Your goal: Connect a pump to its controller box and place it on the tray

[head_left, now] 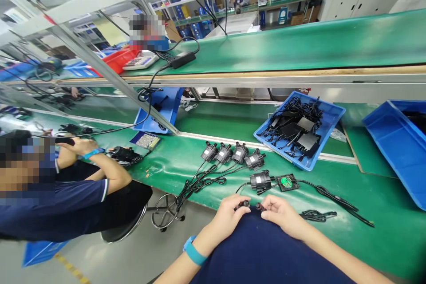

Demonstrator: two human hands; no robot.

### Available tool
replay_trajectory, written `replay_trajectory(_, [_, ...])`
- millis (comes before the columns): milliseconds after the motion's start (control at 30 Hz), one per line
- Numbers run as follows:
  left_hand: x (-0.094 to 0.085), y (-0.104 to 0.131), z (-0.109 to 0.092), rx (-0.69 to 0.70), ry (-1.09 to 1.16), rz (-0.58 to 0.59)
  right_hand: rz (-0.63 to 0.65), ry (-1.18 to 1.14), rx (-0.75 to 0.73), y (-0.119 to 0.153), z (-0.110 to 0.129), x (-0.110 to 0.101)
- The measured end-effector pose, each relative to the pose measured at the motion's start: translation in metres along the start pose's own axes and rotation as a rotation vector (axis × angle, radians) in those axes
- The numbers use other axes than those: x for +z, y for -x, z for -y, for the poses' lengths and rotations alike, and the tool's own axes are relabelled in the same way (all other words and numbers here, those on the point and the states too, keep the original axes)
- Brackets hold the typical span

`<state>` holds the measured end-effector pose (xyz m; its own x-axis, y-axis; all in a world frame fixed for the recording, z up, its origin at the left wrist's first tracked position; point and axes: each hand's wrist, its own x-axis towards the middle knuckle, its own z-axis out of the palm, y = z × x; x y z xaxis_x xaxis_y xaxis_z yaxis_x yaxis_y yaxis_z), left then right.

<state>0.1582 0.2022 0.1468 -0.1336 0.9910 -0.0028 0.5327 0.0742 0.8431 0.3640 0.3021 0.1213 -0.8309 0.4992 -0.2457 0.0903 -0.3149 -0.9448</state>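
Observation:
My left hand (228,215) is closed around a small black cylindrical connector (245,203), with its round end facing right. Close by, the fingers of my right hand (281,215) pinch a dark reddish-brown connector (259,207). A narrow gap separates the two parts, held low in front of my body. Just beyond them on the green bench lies a black pump-like unit (261,182) with a white label and a cable. Beside it is an open black housing showing a green circuit board (286,181). A coiled black cable (317,216) lies right of my right hand.
Several similar black units (223,153) stand in a row, cables trailing over the bench edge. A blue bin (313,159) of black adapters and cables sits behind, another blue bin (396,142) at right. A co-worker (76,195) sits at left. A shelf (299,49) runs overhead.

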Motion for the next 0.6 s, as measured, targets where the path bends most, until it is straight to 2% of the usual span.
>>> replay_trajectory(133, [-0.004,0.005,-0.002,-0.020,0.028,0.061,-0.072,0.186,-0.006,-0.004,0.000,-0.002])
replay_trajectory(267, [-0.005,0.006,0.000,-0.009,-0.010,0.044,-0.120,0.418,-0.080,-0.001,0.012,0.004])
replay_trajectory(433, [-0.003,0.003,0.006,0.097,-0.118,-0.007,-0.137,0.508,-0.105,0.003,0.019,0.008])
replay_trajectory(600, [0.000,0.000,0.010,0.235,-0.216,0.003,-0.120,0.613,-0.135,0.004,0.018,0.007])
